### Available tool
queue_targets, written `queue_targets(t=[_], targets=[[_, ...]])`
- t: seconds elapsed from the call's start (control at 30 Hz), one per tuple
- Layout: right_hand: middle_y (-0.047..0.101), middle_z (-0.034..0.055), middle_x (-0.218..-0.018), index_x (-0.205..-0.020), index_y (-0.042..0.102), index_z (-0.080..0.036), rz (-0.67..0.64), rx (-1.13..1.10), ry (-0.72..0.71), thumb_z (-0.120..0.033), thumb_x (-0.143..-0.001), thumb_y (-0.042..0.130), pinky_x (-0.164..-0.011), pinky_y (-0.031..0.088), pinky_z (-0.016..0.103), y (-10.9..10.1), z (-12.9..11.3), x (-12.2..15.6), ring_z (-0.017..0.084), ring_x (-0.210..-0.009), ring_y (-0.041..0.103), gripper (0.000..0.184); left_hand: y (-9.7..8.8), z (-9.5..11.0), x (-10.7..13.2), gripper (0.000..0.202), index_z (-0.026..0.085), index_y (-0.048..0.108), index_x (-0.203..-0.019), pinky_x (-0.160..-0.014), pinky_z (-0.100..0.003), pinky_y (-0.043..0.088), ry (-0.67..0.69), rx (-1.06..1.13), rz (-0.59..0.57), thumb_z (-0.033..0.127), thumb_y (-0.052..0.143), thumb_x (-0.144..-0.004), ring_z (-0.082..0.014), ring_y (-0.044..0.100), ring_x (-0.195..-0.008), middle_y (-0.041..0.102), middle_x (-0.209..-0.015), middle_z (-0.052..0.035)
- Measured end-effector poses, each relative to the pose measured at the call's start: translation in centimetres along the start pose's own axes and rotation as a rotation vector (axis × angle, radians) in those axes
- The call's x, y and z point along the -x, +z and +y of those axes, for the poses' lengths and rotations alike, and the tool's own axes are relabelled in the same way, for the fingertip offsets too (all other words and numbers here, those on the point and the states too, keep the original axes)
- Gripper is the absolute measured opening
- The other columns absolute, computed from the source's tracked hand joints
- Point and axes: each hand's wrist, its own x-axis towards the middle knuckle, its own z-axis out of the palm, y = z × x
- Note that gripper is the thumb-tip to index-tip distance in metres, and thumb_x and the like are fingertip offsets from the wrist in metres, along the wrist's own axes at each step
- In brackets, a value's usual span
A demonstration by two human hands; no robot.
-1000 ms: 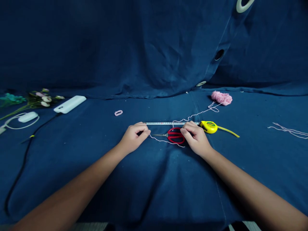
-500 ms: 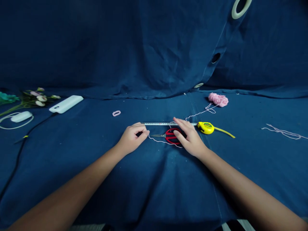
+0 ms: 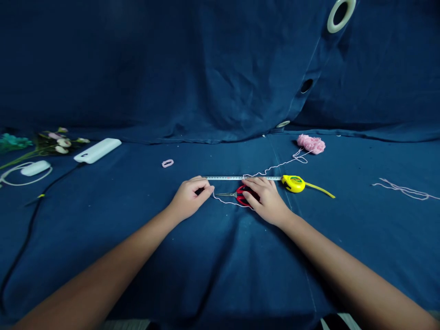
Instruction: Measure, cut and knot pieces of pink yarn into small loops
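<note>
Pressing down on a measuring job at 12 o'clock, a person's right hand point(image 3: 266, 200) lies flat and open across the red scissor handles point(image 3: 244, 195), while the left hand point(image 3: 190, 198) curls into a narrow pinch at the end of a steel tape blade point(image 3: 223, 178); whether it holds the blade, the yarn or both is hidden. The pink yarn strand point(image 3: 278, 166) crosses the blade and curves around the scissors, looking soft and limp, likely to shift unless pinned at both ends. The thin blade should flex, so it seems best held near its tip or at the hard yellow tape case point(image 3: 293, 184), which sits at 1 o'clock with its yellow strap point(image 3: 319, 189). The scissors look stiff and are best taken by their loops. The yarn ball point(image 3: 311, 144) rests farther out at 1 o'clock, loose yarn lengths point(image 3: 402, 190) at 3, a small pink loop point(image 3: 167, 163) at 11, and a white power bank point(image 3: 97, 150) and artificial flowers point(image 3: 57, 143) at 10. Soft navy cloth point(image 3: 220, 284) covers the surface, rising into a grommeted curtain point(image 3: 137, 68).
</note>
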Motion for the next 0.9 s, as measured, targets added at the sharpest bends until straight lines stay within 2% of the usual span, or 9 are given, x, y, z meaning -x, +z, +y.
queue_targets(t=[0.17, 0.27, 0.33, 0.4, 0.47, 0.63, 0.7, 0.8, 0.9], targets=[[0.048, 0.012, -0.158, -0.154, 0.048, -0.028, 0.316, 0.032, 0.107, -0.035, -0.1, 0.054, -0.112, 0.04, 0.059, -0.6, 0.9, 0.0, 0.036, -0.142, 0.046, 0.055, 0.0, 0.1, 0.0, 0.037, 0.018, 0.059, -0.066, -0.071, -0.031, 0.041, -0.003, -0.011, 0.007, 0.032, 0.058, -0.1, -0.0156, 0.052, -0.071, 0.056, -0.068, 0.0], [0.039, 0.0145, -0.162, -0.153, 0.047, -0.026, 0.395, 0.042, 0.136, -0.034, -0.097, 0.058, -0.114, 0.038, 0.062, -1.0, 0.6, 0.1, 0.039, -0.147, 0.039, 0.058, 0.1, 0.2, -0.1, 0.032, 0.018, 0.062, -0.073, -0.071, -0.03, 0.041, -0.029, 0.002, 0.022, 0.033, 0.058, -0.1, -0.0155, 0.054, -0.073, 0.058, -0.073, -0.0006], [0.052, 0.0139, -0.151, -0.14, 0.059, -0.026, 0.336, -0.015, 0.075, -0.032, -0.098, 0.058, -0.113, 0.04, 0.06, -1.3, 0.0, 0.1, 0.037, -0.139, 0.047, 0.043, 0.1, 0.2, -0.1, 0.027, 0.018, 0.063, -0.079, -0.07, -0.029, 0.041, -0.038, 0.015, 0.034, 0.033, 0.058, -0.1, -0.015, 0.054, -0.073, 0.059, -0.078, -0.0008], [0.065, 0.0106, -0.131, -0.122, 0.069, -0.028, 0.211, -0.095, -0.041, -0.03, -0.1, 0.056, -0.109, 0.044, 0.056, -1.4, -0.8, 0.2, 0.033, -0.126, 0.057, 0.026, 0.1, 0.3, -0.1, 0.024, 0.018, 0.065, -0.083, -0.07, -0.028, 0.041, -0.025, 0.018, 0.041, 0.033, 0.058, -0.101, -0.0148, 0.054, -0.073, 0.058, -0.08, -0.0009], [0.069, 0.008, -0.121, -0.113, 0.073, -0.029, 0.088, -0.143, -0.138, -0.029, -0.1, 0.057, -0.108, 0.045, 0.053, -1.3, -1.4, 0.3, 0.03, -0.119, 0.061, 0.021, 0.1, 0.3, -0.1, 0.023, 0.018, 0.067, -0.085, -0.071, -0.028, 0.042, -0.008, 0.017, 0.048, 0.033, 0.059, -0.101, -0.015, 0.055, -0.075, 0.059, -0.082, -0.0014], [0.061, 0.01, -0.143, -0.13, 0.069, -0.03, -0.076, -0.101, -0.174, -0.037, -0.096, 0.068, -0.112, 0.041, 0.056, -0.7, -1.9, 0.7, 0.033, -0.135, 0.052, 0.035, 0.0, 0.7, -0.1, 0.022, 0.019, 0.074, -0.097, -0.075, -0.03, 0.046, 0.006, 0.031, 0.081, 0.033, 0.058, -0.102, -0.0167, 0.06, -0.083, 0.065, -0.093, -0.0046], [0.059, 0.0099, -0.146, -0.128, 0.07, -0.03, -0.113, -0.098, -0.184, -0.036, -0.096, 0.068, -0.113, 0.039, 0.056, -0.5, -1.7, 0.8, 0.032, -0.138, 0.051, 0.033, 0.0, 0.8, -0.1, 0.021, 0.02, 0.075, -0.099, -0.076, -0.03, 0.047, 0.022, 0.029, 0.108, 0.031, 0.058, -0.102, -0.017, 0.061, -0.084, 0.066, -0.094, -0.0051], [0.061, 0.0082, -0.145, -0.119, 0.073, -0.03, -0.115, -0.103, -0.187, -0.031, -0.096, 0.067, -0.114, 0.038, 0.055, -0.4, -1.5, 0.8, 0.031, -0.139, 0.051, 0.023, 0.1, 1.3, 0.0, 0.017, 0.02, 0.076, -0.1, -0.076, -0.031, 0.047, 0.076, -0.009, 0.152, 0.029, 0.061, -0.1, -0.0172, 0.06, -0.083, 0.068, -0.091, -0.005], [0.062, 0.0085, -0.144, -0.128, 0.069, -0.031, -0.096, -0.138, -0.19, -0.034, -0.097, 0.067, -0.114, 0.039, 0.054, -0.7, -1.9, 0.7, 0.03, -0.137, 0.053, 0.031, 0.3, 2.1, 0.2, 0.012, 0.023, 0.077, -0.1, -0.08, -0.034, 0.048, 0.189, -0.08, 0.122, 0.026, 0.067, -0.097, -0.0183, 0.061, -0.084, 0.071, -0.09, -0.0042]])
